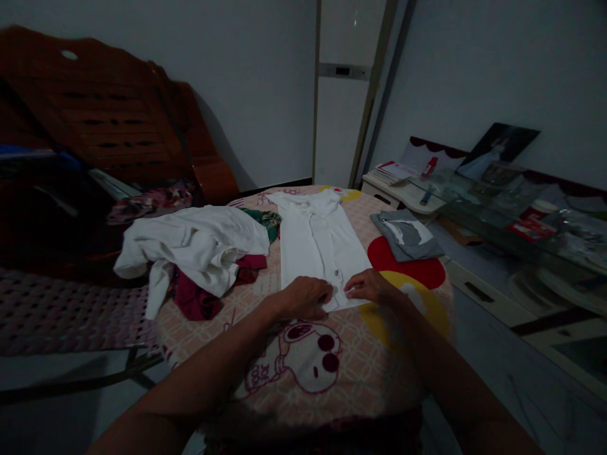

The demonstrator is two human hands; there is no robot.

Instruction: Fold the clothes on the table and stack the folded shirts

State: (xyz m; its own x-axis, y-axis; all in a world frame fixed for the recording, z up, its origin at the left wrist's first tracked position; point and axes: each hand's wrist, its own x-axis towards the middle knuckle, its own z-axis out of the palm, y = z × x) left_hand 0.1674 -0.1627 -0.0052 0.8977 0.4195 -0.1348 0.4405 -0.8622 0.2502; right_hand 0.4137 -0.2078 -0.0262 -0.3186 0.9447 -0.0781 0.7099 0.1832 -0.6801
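Across the desk (pixel 370 379), from far edge to middle, white shirt (pixel 298 243) lies spread | left hand (pixel 303 296), right hand (pixel 372 286) at near hem; fingers bent, I can't tell if pinching | likely aligning front; next calls for light tension

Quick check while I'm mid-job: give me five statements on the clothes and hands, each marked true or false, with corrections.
1. The folded gray garment lies right of the spread white shirt. True.
2. Both hands are on the gray garment. False: the left hand and right hand are at the white shirt's near end.
3. The loose clothes pile is left of the white shirt. True.
4. The tablecloth is plain. False: it is patterned.
5. Maroon cloth shows in the pile. True.
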